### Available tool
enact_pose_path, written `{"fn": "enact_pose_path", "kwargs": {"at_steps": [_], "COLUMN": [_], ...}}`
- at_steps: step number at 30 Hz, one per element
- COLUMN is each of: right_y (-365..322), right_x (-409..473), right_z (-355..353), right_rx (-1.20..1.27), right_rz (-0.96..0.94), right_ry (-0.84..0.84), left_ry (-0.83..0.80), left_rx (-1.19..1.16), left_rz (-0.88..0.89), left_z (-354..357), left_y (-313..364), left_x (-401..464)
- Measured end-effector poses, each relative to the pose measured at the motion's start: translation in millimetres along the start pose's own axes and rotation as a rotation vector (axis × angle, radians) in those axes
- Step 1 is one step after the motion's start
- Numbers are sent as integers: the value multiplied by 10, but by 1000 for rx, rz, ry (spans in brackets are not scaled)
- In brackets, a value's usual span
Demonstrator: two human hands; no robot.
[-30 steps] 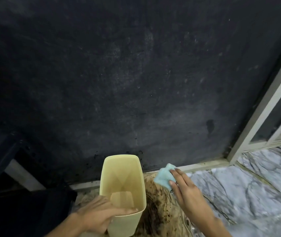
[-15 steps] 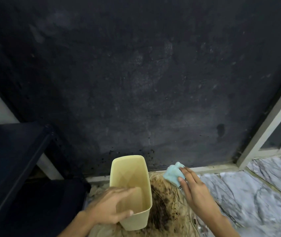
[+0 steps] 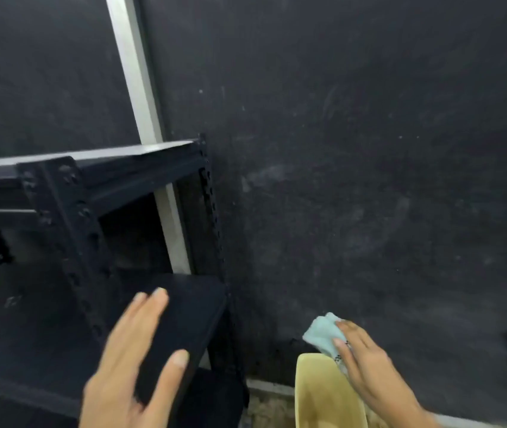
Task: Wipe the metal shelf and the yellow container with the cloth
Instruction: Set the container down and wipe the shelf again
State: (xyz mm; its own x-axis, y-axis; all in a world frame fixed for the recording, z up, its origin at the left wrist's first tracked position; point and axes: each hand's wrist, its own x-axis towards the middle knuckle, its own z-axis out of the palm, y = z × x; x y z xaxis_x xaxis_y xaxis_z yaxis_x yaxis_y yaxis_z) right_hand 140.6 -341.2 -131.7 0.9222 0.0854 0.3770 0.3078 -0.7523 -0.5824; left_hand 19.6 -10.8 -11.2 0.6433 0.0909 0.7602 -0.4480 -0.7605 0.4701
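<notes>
Step in hand, as I judge it: switching from the yellow container [image 3: 327, 393] to the metal shelf [image 3: 141, 168]. L hand [image 3: 134, 359] is empty, fingers spread wide, held in front of the lower shelf board [image 3: 190, 313] w/ thumb at its front edge; actual contact can't be told bc of blur. R hand [image 3: 366, 362] has its fingers pressed over the pale blue cloth [image 3: 323, 335], bunched, right at the container's far rim. Container sits low in view, bottom centre-right, open top up, just beside the shelf's right post.

Next move prob calls for bringing the cloth across to the shelf board, L hand steadying the frame, then flat strokes along the top.

Room: dark scuffed wall [image 3: 354, 165] fills most of view, 1 pale metal upright [image 3: 134, 72] behind the shelf, stained floor [image 3: 264, 409] at the container's base. Shelf is black, w/ perforated posts.
</notes>
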Motion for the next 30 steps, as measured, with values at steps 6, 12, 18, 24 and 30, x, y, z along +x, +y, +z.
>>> {"fn": "enact_pose_path", "kwargs": {"at_steps": [6, 12, 18, 24, 30], "right_y": [-1063, -2098, -2117, -2116, -2085], "right_x": [759, 1188, 1157, 1352, 1408], "right_z": [645, 1532, 1871, 1801, 1910], "right_rx": [91, -88, -74, -182, -250], "right_rz": [-194, -346, -359, -377, -421], "right_ry": [-61, -321, -512, -591, -552], "left_ry": [241, 260, 226, 226, 252], "left_rx": [142, 222, 244, 258, 271], "left_rz": [99, 172, 248, 268, 245], "left_z": [-283, -75, -71, -21, -16], "left_y": [103, -243, -391, -487, -450], "left_x": [531, 689, 699, 657, 632]}}
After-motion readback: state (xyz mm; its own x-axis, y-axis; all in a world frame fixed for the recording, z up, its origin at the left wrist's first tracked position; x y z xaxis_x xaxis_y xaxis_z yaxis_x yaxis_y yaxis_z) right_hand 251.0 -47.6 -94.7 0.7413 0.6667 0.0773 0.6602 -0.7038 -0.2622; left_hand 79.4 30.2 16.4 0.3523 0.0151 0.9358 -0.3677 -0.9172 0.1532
